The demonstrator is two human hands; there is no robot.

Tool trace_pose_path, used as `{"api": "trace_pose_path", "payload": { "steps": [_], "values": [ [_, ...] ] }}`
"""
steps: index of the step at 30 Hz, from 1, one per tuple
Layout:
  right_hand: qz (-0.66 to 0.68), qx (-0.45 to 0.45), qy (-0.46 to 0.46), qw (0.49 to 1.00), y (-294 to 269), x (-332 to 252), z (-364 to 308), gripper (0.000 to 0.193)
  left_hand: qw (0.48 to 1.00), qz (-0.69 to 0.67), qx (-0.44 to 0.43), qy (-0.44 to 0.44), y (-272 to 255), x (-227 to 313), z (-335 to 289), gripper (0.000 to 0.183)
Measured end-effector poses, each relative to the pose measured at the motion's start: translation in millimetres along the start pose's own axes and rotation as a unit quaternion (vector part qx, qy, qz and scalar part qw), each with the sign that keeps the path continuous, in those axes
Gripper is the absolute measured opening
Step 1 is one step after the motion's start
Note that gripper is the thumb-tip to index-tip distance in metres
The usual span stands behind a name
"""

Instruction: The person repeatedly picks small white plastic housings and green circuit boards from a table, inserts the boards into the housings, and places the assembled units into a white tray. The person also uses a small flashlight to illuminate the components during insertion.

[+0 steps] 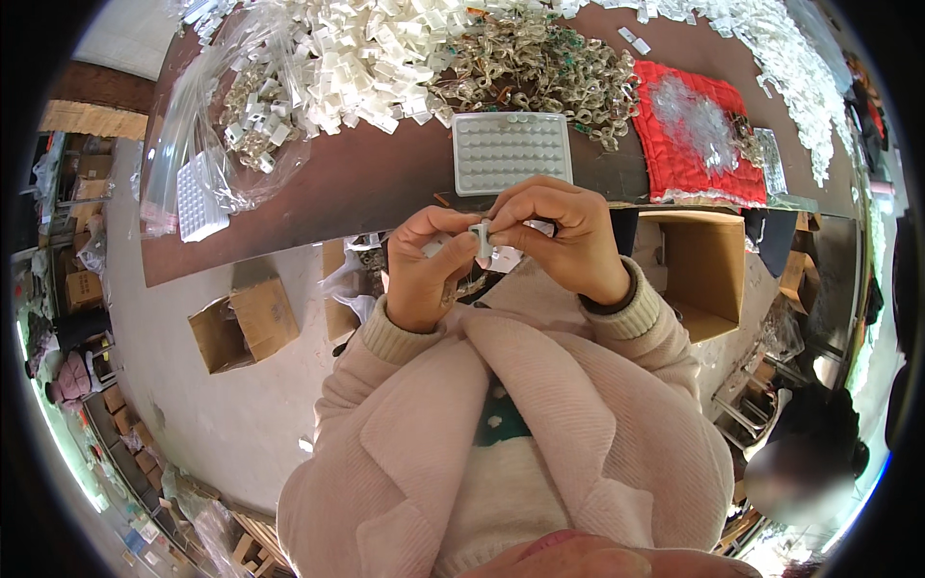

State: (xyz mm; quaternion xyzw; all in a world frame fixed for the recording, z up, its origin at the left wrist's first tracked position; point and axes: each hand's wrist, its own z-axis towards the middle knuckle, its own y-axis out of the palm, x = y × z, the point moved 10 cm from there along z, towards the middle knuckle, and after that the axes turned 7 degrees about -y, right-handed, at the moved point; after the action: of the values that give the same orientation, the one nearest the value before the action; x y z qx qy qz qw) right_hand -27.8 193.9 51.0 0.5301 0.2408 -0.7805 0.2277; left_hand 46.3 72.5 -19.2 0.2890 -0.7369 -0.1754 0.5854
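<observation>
Thumbs and forefingers of both hands, the left hand (pixel 424 270) and the right hand (pixel 568 236), are pinched together on one small white piece (pixel 484 241), held in the air before the chest, by the near edge of a dark worktop (pixel 376 164). The piece looks like moulded plastic, and I would judge it very light, stiff and a little slick, with thin edges that might crack under a hard squeeze. Its sides seem the best place to take hold, with the tips of thumb and forefinger; the fingers hide much of it, so its exact shape is hard to tell. Just beyond the hands lies a pale tray (pixel 512 159) with rows of small rounded cells. Farther off, to the left, spreads a heap of white pieces (pixel 371 67); beside it, at the far middle, is a tangled heap of brownish, see-through pieces (pixel 540 72). To the right, a red quilted cloth (pixel 665 169) carries a pile of clear bits (pixel 694 116). At the far left, a clear plastic bag (pixel 183 125) lies partly around more pieces. From here I can make out no brand, label or readable writing on the held piece or the tray.
</observation>
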Motion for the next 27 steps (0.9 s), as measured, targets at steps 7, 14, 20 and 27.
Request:
{"api": "trace_pose_path", "payload": {
  "steps": [7, 14, 20, 27],
  "values": [
    [0.090, -0.044, 0.059, 0.993, 6.5, 20.9, -0.1, 0.014, 0.999, 0.028, 0.002, -0.015, -3.4, -2.5, 2.6, 0.015],
    [0.019, -0.049, 0.076, 0.996, -13.8, 34.0, 20.5, 0.019, 0.996, -0.055, 0.004, -0.063, -8.1, -8.9, 8.2, 0.015],
    [-0.449, 0.155, -0.011, 0.880, -116.5, 42.2, 78.4, 0.019, 0.982, -0.178, 0.016, -0.063, -15.7, -4.7, 11.7, 0.025],
    [-0.461, 0.161, 0.011, 0.873, -130.3, 66.0, 79.8, 0.024, 0.981, -0.181, 0.019, -0.067, -28.9, -10.2, 14.5, 0.016]
  ]
}}
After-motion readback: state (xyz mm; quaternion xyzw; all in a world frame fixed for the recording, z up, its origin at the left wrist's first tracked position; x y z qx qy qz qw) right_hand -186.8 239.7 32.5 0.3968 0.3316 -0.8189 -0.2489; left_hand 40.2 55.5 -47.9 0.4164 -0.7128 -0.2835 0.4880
